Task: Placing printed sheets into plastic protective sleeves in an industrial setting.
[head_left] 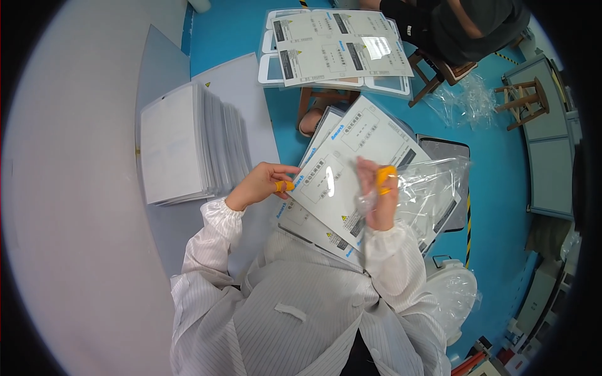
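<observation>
Landmark: the fanned white label sheets [351, 169] lying across the person's lap, long edges running diagonally up to the right.

Left hand [260, 183]: at the left edge of the sheets, fingers curled and nearly closed, orange-capped fingertips [283, 186] pinching or touching the edge of a lower sheet; whether it truly grips the sheet cannot be told.

Right hand [376, 197]: above the lower right part of the top sheet, fingers closed on a gathered neck of a clear plastic bag [433, 188]; orange cots on the fingertips. The bag spreads out to the right of the sheets, crumpled, overhanging a dark tray [454, 150].

Left of the sheets: a stack of grey-white flat packs [182, 147] on a grey board, well apart from the left hand, with bare board between.

Beyond the sheets' top edge: a second set of label sheets on trays [342, 50], blue floor in between. A wooden stool [523, 100] stands far to the right. Another person's dark sleeve [439, 25] sits at the far end of that set.
</observation>
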Demonstrator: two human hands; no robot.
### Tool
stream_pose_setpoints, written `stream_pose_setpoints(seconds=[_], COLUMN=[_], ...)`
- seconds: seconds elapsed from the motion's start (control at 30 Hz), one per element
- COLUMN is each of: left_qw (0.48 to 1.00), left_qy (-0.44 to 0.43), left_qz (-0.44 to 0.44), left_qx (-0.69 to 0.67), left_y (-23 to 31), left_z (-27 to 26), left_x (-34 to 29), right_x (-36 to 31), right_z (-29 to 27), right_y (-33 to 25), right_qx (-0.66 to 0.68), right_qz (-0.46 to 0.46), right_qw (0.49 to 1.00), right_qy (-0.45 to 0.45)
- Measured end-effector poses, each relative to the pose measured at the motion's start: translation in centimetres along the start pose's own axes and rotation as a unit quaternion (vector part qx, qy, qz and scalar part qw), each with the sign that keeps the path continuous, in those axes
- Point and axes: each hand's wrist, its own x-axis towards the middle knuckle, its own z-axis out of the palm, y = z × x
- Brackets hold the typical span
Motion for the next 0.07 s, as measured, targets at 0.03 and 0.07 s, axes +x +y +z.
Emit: stream_pose_setpoints(seconds=[0.03,0.07], left_qw=[1.000,0.999], left_qy=[-0.019,-0.037], left_qz=[-0.012,-0.025], left_qx=[-0.006,-0.012], left_y=[0.09,0.23], left_z=[-0.15,-0.29], left_x=[0.18,0.31], right_x=[1.00,0.99], right_z=[-1.49,-2.23], right_y=[-0.91,-0.85], right_qx=[0.100,0.100], right_qz=[0.005,0.000], right_qw=[0.994,0.994], right_qy=[0.037,0.039])
